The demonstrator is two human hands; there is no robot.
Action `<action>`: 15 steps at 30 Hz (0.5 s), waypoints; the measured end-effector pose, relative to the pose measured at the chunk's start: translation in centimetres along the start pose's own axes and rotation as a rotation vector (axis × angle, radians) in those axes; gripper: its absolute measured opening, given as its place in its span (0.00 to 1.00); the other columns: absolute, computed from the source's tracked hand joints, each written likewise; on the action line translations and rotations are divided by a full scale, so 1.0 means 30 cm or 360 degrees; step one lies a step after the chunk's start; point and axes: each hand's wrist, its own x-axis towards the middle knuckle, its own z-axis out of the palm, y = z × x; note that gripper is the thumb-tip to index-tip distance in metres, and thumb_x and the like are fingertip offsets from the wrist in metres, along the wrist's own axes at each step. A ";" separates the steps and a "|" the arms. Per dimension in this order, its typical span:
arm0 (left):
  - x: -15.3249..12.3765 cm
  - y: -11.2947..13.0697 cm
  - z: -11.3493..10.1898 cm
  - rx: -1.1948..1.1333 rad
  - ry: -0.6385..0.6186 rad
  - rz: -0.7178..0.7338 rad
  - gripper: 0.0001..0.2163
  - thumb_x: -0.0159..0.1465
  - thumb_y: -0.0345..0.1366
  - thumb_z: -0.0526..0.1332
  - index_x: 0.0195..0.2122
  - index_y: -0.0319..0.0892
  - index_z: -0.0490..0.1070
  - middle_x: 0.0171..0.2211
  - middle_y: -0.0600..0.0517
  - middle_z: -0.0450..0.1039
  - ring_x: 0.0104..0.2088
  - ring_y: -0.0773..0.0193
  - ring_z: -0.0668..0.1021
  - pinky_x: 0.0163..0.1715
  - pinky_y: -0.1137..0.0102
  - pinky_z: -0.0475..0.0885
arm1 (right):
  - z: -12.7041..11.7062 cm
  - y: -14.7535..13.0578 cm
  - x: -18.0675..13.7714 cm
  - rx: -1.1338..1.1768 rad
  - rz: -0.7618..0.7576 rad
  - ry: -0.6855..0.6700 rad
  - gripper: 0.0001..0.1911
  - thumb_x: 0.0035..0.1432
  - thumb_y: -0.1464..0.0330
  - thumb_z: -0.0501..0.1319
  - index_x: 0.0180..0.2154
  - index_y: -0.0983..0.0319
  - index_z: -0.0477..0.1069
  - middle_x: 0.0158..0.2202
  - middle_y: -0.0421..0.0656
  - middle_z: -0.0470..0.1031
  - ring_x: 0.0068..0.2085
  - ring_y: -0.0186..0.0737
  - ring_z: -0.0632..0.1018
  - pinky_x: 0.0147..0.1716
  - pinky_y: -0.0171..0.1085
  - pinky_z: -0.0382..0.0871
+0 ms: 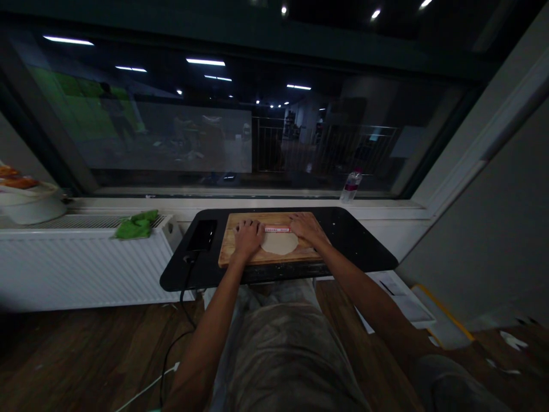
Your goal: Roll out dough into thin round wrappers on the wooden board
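"Clothing (295, 355) comes nearest, below both hands. What's furthest left?"

"Well left of the left hand, a bowl (32, 205), then a green cloth (137, 225) on the radiator (107, 269), then a phone (201, 234) on the dark surface (355, 243)."

"And the left hand (249, 236) itself?"

"Palm down over the board (229, 252), fingers slightly bent, at the left end of a red-and-white stick (277, 230); I can't tell whether it grips."

"The dough (279, 246)?"

"Flat on the board, between the hands."

"Right hand (305, 226)?"

"Partly open at the stick's right end, grip unclear. Beyond it, to the right, a bottle (351, 186)."
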 end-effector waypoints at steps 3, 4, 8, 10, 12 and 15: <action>0.000 -0.001 -0.002 -0.0022 0.0002 -0.0026 0.23 0.82 0.48 0.48 0.56 0.46 0.81 0.62 0.40 0.79 0.64 0.41 0.73 0.63 0.47 0.69 | 0.007 -0.020 -0.041 -0.0006 0.0075 -0.0036 0.22 0.80 0.70 0.52 0.62 0.64 0.81 0.67 0.53 0.81 0.68 0.50 0.78 0.68 0.40 0.66; 0.001 -0.001 -0.001 -0.0026 -0.0003 -0.0033 0.23 0.82 0.48 0.48 0.56 0.45 0.81 0.62 0.39 0.79 0.64 0.41 0.73 0.63 0.47 0.69 | 0.010 -0.026 -0.063 -0.0010 0.0097 -0.0032 0.23 0.81 0.69 0.50 0.62 0.65 0.81 0.66 0.55 0.81 0.67 0.50 0.79 0.67 0.40 0.66; 0.006 -0.002 0.004 -0.0029 -0.0018 -0.0057 0.24 0.82 0.49 0.47 0.56 0.44 0.82 0.62 0.38 0.79 0.63 0.40 0.74 0.62 0.47 0.70 | 0.024 -0.053 -0.163 -0.0037 0.0180 0.0023 0.29 0.84 0.65 0.43 0.61 0.67 0.81 0.62 0.59 0.82 0.62 0.52 0.81 0.64 0.43 0.69; 0.007 -0.002 0.005 -0.0030 -0.0012 -0.0073 0.25 0.82 0.49 0.46 0.57 0.44 0.81 0.62 0.38 0.79 0.62 0.40 0.75 0.62 0.47 0.70 | 0.029 -0.065 -0.198 -0.0042 0.0218 0.0072 0.31 0.84 0.64 0.41 0.60 0.66 0.81 0.61 0.58 0.82 0.62 0.53 0.81 0.62 0.43 0.70; 0.006 -0.001 0.004 -0.0028 -0.0009 -0.0083 0.25 0.82 0.49 0.46 0.57 0.44 0.81 0.63 0.38 0.78 0.63 0.41 0.75 0.62 0.48 0.69 | 0.031 -0.072 -0.210 -0.0046 0.0245 0.0106 0.31 0.84 0.64 0.41 0.61 0.65 0.81 0.62 0.57 0.82 0.61 0.53 0.81 0.61 0.43 0.71; 0.005 -0.001 0.000 -0.0018 -0.0020 -0.0087 0.25 0.82 0.49 0.46 0.58 0.45 0.81 0.63 0.38 0.77 0.63 0.41 0.75 0.63 0.48 0.69 | 0.026 -0.071 -0.188 -0.0067 0.0245 0.0090 0.30 0.83 0.64 0.42 0.61 0.66 0.81 0.63 0.57 0.82 0.62 0.53 0.81 0.62 0.43 0.70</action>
